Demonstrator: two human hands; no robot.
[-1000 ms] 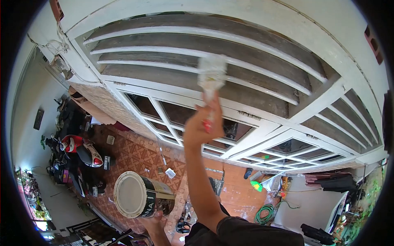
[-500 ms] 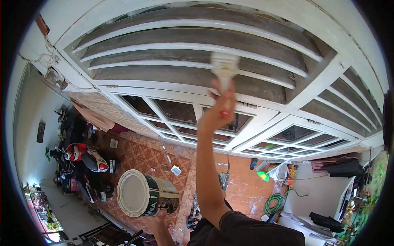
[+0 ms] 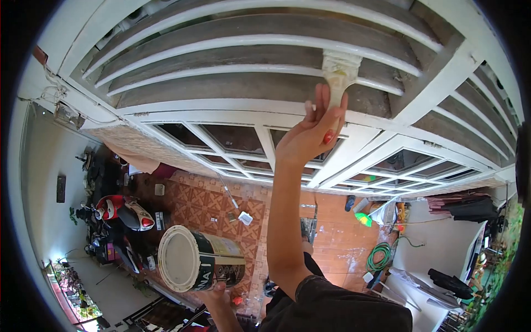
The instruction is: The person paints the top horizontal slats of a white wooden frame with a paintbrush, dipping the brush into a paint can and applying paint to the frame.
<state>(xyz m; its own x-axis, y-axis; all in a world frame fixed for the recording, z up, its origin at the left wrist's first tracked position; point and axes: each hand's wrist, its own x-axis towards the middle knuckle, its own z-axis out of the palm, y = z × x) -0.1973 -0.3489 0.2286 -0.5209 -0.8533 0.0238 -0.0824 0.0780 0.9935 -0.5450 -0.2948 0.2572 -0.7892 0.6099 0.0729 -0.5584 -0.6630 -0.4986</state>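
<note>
Raised at the upper right of centre, my right hand (image 3: 318, 124) is closed round the handle of a wide paintbrush (image 3: 340, 71). Its pale bristles touch the edge of a white slat (image 3: 243, 40) in the louvred vent. Low at the left, my left hand (image 3: 217, 297) supports a large paint bucket (image 3: 180, 258) with a dark printed label. The bucket is tilted and its round opening looks pale inside. Most of my left fingers are hidden by the bucket.
Below the louvres run white-framed windows (image 3: 229, 139). A red motorbike (image 3: 126, 212) stands on the tiled floor at the left. A white tray (image 3: 245, 218) lies on the floor. Towards the right are a coiled green hose (image 3: 379, 257) and dark cloths (image 3: 473, 209).
My right hand and the brush have moved to the right and slightly up along the slats. The view has shifted a little. My left hand still supports the bucket.
</note>
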